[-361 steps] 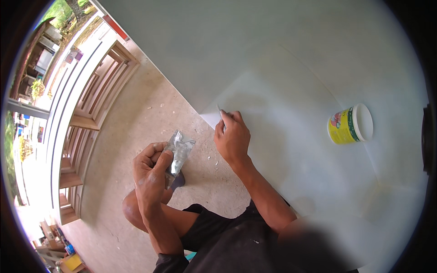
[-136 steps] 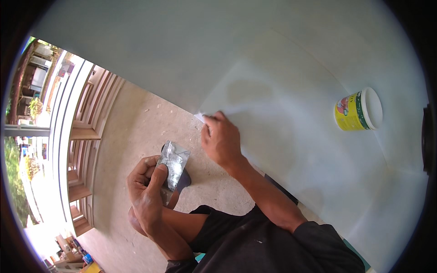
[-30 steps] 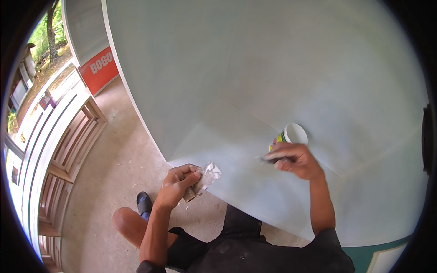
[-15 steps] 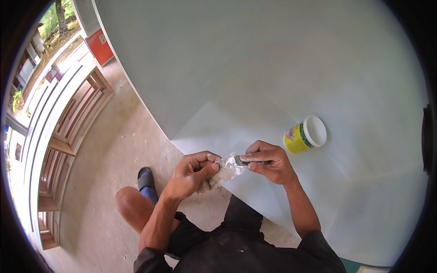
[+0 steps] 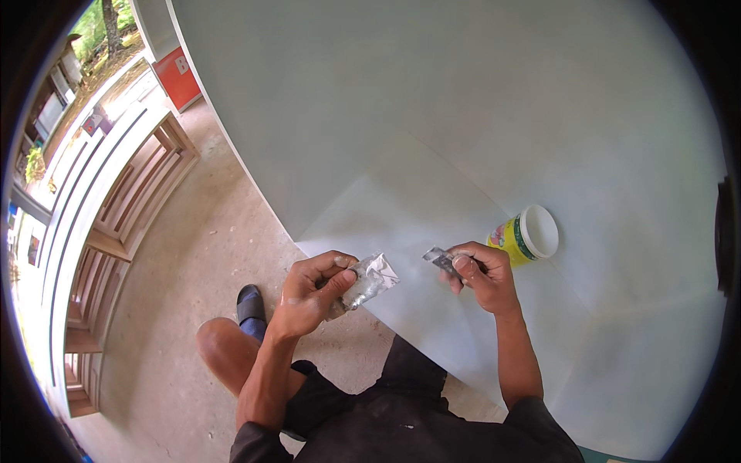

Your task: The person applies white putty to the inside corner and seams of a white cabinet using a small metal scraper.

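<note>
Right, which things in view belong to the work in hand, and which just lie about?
In use:
Smeared silvery plate, left hand
Flat grey blade, right hand
Pale panel, probably
Yellow tub, probably

Apparently just lying about:
Wooden frames
Red board

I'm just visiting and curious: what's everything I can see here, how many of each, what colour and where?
Flat plate: one, silvery with white smears, in the left hand
Small blade: one, dark grey, in the right hand
Tub: one, yellow, green and white, beyond the right hand
Large panel: one, pale grey-green, under the tub
Wooden frames: several, brown, far left
Board: one, red, upper left
Floor: one, beige-grey, below
Tree trunk: one, brownish, outside, top left
Sandal: one, dark, on the floor
Clothing: black, bottom
Hands: two, left and right, centre
</note>
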`<act>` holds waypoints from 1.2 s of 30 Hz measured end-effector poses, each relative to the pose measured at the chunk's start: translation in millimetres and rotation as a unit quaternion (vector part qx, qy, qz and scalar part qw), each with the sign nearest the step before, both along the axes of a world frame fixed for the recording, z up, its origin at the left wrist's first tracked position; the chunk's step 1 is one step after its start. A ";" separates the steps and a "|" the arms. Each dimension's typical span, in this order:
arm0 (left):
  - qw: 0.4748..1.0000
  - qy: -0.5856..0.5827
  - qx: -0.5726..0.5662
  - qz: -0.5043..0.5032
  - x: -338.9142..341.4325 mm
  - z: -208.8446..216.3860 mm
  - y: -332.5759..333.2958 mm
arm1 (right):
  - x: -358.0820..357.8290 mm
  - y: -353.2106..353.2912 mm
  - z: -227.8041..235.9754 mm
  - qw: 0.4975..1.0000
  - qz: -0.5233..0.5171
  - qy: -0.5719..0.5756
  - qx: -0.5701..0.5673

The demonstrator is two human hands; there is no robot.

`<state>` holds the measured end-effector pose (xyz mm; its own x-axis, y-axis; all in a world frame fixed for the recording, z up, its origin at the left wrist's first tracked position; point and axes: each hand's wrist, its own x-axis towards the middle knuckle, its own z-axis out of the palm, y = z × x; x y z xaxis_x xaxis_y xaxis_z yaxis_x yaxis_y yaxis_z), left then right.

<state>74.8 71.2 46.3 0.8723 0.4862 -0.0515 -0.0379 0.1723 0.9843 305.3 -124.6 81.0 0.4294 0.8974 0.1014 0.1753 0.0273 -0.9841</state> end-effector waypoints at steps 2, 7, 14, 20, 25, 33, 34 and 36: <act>1.000 0.005 -0.008 -0.010 2.4 5.4 -0.5 | -8.0 3.6 6.8 0.998 0.030 0.045 -0.012; 1.000 -0.013 -0.007 -0.011 6.6 -3.6 -2.9 | -17.8 12.1 5.5 0.985 0.102 0.127 -0.058; 0.996 -0.031 -0.053 0.062 11.7 -7.8 -14.7 | -50.4 29.6 -23.4 0.997 0.069 0.028 -0.017; 0.985 -0.023 -0.121 0.125 12.7 -9.4 -16.8 | -72.2 46.5 -42.7 0.998 0.034 0.031 -0.044; 0.985 -0.007 -0.082 0.150 9.7 -5.0 -14.0 | -56.1 38.2 -69.2 0.996 -0.008 -0.003 -0.092; 0.969 0.008 -0.191 0.159 12.2 -15.6 -7.0 | -66.4 44.8 -36.1 0.996 -0.012 -0.078 0.051; 0.964 0.004 -0.218 0.155 13.0 -18.1 -7.1 | -69.9 48.0 -34.0 0.987 0.005 -0.145 0.065; 0.954 -0.004 -0.261 0.148 14.6 -20.5 -8.4 | -79.2 56.0 -44.7 0.957 -0.019 -0.267 0.113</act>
<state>89.5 62.8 25.9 0.7020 0.6209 -0.3488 -0.1678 0.6202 0.7663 226.0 -68.6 36.3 0.2948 0.8107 0.5057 0.6561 0.2130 -0.7239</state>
